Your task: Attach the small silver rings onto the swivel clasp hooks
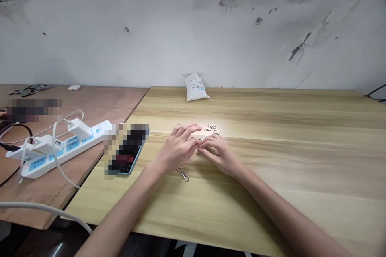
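Note:
My left hand (179,146) and my right hand (220,155) meet over the wooden table, fingertips pinched together. Between them shows a bit of a small metal ring (200,140); the fingers hide most of it. Just beyond my right hand lie silvery swivel clasps (210,127) with rings. Another swivel clasp (183,174) rests on the near side of my left hand, partly covered by it. A sliver of metal peeks out behind the left knuckles, too hidden to make out.
A white plastic packet (196,87) with a label sits against the wall. Left of my hands lies a phone (129,156), partly blurred. On the adjoining brown table (99,108) is a white power strip (69,148) with chargers and cables. A grey cable (45,207) crosses the lower left.

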### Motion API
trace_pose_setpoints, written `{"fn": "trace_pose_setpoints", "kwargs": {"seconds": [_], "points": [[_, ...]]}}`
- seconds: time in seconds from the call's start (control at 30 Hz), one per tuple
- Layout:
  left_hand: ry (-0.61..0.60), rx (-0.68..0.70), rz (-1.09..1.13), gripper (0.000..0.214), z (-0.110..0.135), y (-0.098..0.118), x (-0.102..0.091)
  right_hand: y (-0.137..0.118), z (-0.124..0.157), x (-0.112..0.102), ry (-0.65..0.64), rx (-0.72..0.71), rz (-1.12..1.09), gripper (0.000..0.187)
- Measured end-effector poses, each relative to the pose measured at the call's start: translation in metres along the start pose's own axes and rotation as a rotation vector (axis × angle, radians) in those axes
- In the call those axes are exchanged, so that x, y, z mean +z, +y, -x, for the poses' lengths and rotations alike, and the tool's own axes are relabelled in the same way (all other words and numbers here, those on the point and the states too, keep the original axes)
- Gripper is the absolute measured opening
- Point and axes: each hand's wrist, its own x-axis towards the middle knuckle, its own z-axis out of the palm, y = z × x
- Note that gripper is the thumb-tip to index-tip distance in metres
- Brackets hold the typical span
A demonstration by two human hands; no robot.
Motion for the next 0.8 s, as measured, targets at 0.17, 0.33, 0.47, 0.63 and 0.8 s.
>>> {"fn": "trace_pose_setpoints", "kwargs": {"seconds": [0.17, 0.33, 0.47, 0.63, 0.8], "points": [[-0.01, -0.067, -0.039, 0.016, 0.005, 0.0, 0.004, 0.0, 0.001, -0.004, -0.005, -0.047, 0.167, 0.03], [-0.01, -0.149, -0.04, 0.017, 0.009, 0.0, 0.007, -0.015, 0.002, 0.005, -0.064, -0.249, 0.515, 0.024], [0.071, -0.234, -0.017, 0.016, 0.01, 0.001, 0.006, -0.016, 0.002, 0.004, -0.046, -0.195, 0.485, 0.027], [0.132, -0.205, 0.012, 0.014, 0.01, 0.005, 0.005, -0.015, -0.001, -0.002, 0.075, -0.021, 0.331, 0.023], [0.162, -0.158, -0.006, 0.012, 0.01, 0.008, 0.003, -0.011, -0.002, -0.002, 0.022, -0.051, 0.181, 0.026]]}}
